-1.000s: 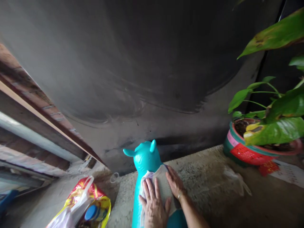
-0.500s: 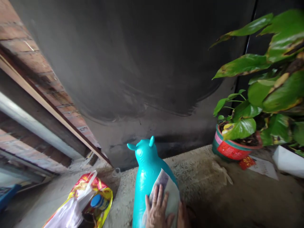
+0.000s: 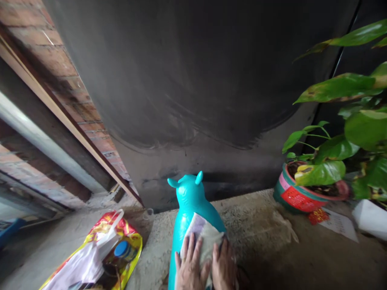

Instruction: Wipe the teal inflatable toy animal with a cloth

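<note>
A glossy teal inflatable animal toy (image 3: 187, 197) with two small ears stands at the bottom middle, its lower part cut off by the frame. Draped on its back is a pale cloth (image 3: 208, 231) with a lilac patch near its upper corner. My left hand (image 3: 191, 264) lies flat on the cloth, fingers stretched and slightly apart. Beside it, my right hand (image 3: 223, 264) rests on the cloth's right side with its fingers extended, pressing it against the toy.
A dark, smeared panel (image 3: 193, 80) rises behind the toy. At lower left lies a red and yellow bag (image 3: 133, 257) with a blue-capped container (image 3: 122, 249). A potted plant (image 3: 305, 203) stands at right on the concrete floor, near a white paper (image 3: 338, 225).
My right hand has come up from the toy's right side onto the cloth. My left hand and the cloth have shifted slightly left and down against the toy. The view has turned a little left.
</note>
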### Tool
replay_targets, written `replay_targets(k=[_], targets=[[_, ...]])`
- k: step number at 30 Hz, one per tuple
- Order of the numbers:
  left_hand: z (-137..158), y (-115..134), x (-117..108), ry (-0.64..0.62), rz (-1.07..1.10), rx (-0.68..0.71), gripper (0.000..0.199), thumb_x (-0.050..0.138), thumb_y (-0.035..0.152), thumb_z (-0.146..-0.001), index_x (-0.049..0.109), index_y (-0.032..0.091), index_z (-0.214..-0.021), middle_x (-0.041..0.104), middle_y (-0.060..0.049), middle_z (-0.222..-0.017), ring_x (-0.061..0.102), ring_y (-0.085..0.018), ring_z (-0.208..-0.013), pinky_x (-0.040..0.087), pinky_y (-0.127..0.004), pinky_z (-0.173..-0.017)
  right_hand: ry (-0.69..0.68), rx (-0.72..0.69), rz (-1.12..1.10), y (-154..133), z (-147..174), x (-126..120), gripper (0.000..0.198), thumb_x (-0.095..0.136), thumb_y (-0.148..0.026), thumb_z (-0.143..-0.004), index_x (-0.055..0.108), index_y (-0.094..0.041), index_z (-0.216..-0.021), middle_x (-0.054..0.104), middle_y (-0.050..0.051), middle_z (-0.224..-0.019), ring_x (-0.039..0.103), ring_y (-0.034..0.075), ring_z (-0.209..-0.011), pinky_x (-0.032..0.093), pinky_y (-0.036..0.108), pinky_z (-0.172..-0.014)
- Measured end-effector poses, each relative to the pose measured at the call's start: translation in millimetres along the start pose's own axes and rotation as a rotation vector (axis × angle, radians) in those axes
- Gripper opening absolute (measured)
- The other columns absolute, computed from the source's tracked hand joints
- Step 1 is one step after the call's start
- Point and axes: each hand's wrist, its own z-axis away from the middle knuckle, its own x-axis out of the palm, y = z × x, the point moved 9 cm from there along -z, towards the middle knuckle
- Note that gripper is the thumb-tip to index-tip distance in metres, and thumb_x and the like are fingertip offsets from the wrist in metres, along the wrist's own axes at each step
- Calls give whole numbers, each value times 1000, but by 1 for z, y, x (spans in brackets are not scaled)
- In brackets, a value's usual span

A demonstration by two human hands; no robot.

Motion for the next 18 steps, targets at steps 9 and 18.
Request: replay_targets(k=[9,18], targets=[[-29,-16,-8,41,-34,-130,53,34,38,-94,22,31,-145,16,-2,-158,14,-25,-146,25,-57,-113,-167,-8,67,-48,-67,17,62,21,-47,-96,26,-11,-146,27,18,-152,26,32,-139,34,57,-104],[6,-36,7,20,-67,-249,51,30,34,-93,28,26,-144,23,-4,-156,21,-25,-144,33,-54,-110,-147,-68,49,-43,-21,2,60,28,-43,-95,29,-12,-146,25,18,-153,25,35,-140,34,61,-102]])
